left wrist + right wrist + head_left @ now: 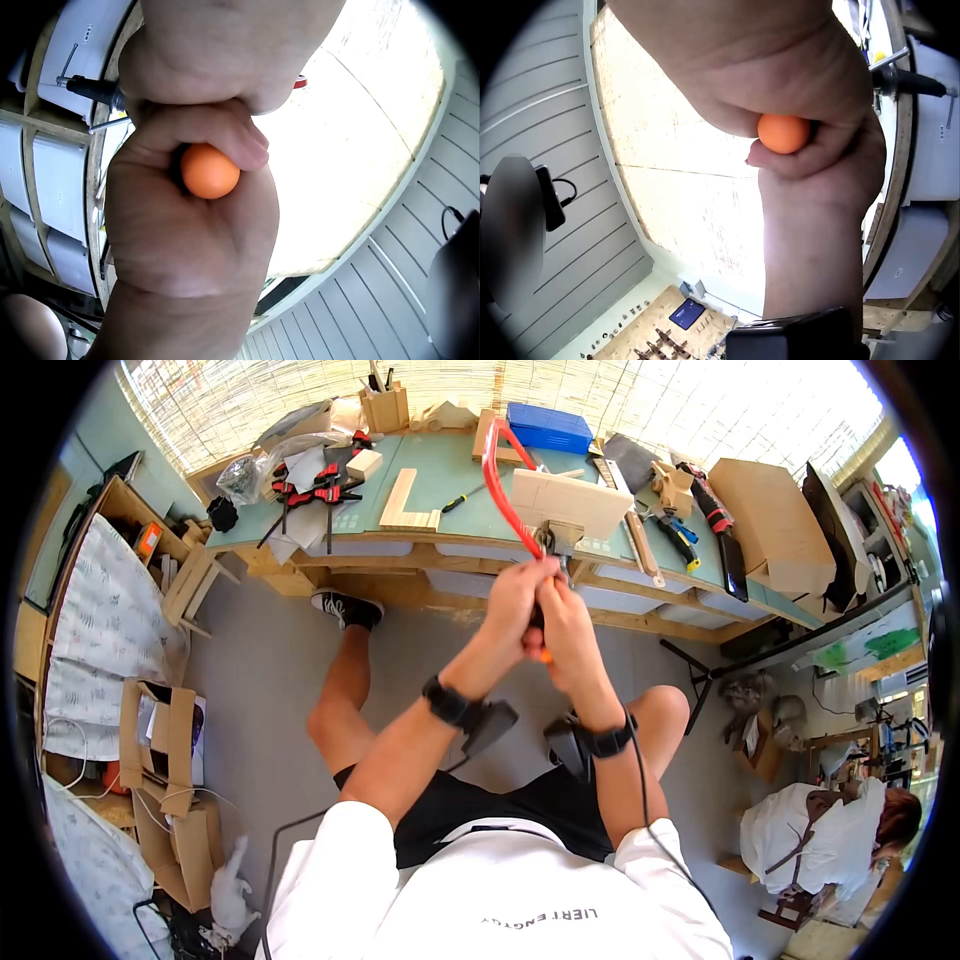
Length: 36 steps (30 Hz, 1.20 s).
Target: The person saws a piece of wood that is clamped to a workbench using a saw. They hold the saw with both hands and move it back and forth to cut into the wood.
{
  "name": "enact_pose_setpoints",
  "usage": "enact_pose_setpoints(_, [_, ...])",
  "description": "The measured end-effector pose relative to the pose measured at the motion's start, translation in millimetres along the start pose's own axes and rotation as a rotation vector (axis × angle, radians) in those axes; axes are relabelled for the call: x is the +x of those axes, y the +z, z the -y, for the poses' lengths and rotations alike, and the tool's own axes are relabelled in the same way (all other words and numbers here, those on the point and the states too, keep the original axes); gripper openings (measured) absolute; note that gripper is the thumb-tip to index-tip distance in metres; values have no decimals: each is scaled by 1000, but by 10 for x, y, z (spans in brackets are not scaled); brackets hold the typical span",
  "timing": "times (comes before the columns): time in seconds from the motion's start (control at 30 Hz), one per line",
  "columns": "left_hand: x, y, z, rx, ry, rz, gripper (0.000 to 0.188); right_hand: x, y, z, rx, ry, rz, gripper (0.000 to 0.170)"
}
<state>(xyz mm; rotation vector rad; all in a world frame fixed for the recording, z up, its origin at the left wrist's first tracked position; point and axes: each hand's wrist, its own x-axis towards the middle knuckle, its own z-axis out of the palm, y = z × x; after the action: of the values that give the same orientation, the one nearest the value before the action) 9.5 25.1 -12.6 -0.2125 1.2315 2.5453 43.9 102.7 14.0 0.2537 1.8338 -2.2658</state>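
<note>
The white T-shirt (pixel 540 890) of the person fills the near edge of the head view, with 2 bare forearms reaching from it toward a workbench (pixel 455 540). Past the wrists, the left hand (pixel 508 605) and right hand (pixel 570 635) close together round the handle of a red-framed saw (pixel 492 472). The fingers are curled in tight, with no gap visible; only the handle's rounded orange end (pixel 211 171) pokes out between the palms. How the fingers overlap inside the grip, I cannot tell.

The saw's long axis runs away from the body and leans slightly left: handle at the near end, bowed frame reaching over the bench. A pale board (pixel 570 500) lies straight beyond the grip and just right of the frame, its long axis crossing the saw's. It stands on edge, behind a metal vise (pixel 563 538) at the bench front. Neither hand is plainly nearer to it; the left comes in from the left, the right from the right. Where the blade meets the wood is hidden.

Left of the saw lie a screwdriver (pixel 462 500) and an L-shaped wooden piece (pixel 402 505); behind the board sits a blue box (pixel 550 428).
</note>
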Motion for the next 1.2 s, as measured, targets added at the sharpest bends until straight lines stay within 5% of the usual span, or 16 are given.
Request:
enact_pose_setpoints(0.1, [-10, -17, 18, 29, 155, -44, 24, -44, 12, -141, -67, -147, -13, 26])
enact_pose_setpoints(0.2, [34, -86, -343, 138, -23, 135, 24, 243, 60, 35, -71, -58, 14, 27])
enact_pose_setpoints(0.3, [-16, -36, -183, 36, -27, 38, 23, 110, 41, -5, -43, -52, -40, 27])
enact_pose_setpoints(0.33, [91, -103, 115, 20, 189, 8, 22, -10, 22, -68, -68, -77, -46, 27])
enact_pose_setpoints(0.5, [66, -111, -352, 164, -100, 159, 25, 285, -8, 65, -119, -72, 24, 25])
enact_pose_setpoints(0.57, [48, 5, -217, 124, -98, 117, 25, 168, -16, 92, -119, 3, 16, 27])
enact_pose_setpoints(0.63, [21, -18, 169, 46, 193, -101, 25, -102, -16, -39, -113, -61, 1, 28])
enact_pose_setpoints(0.8, [81, -78, -276, 88, -19, 87, 24, 280, 17, 15, -56, -50, 20, 23])
enact_pose_setpoints(1.0, [99, -70, -37, 82, 208, 0, 25, 8, 47, -51, -85, -151, -13, 24])
enact_pose_setpoints(1.03, [42, -44, -107, 65, 205, 7, 25, 80, 60, -6, -77, -111, -20, 24])
enact_pose_setpoints(1.07, [26, -92, -297, 156, 1, 87, 25, 231, 42, 13, -35, -38, -11, 24])
enact_pose_setpoints(1.17, [-93, 35, -296, 113, -21, 35, 25, 211, -37, -34, -63, -25, 28, 27])
enact_pose_setpoints(1.2, [21, -42, -6, 80, 141, -29, 26, 54, -23, -60, -99, -37, 3, 26])
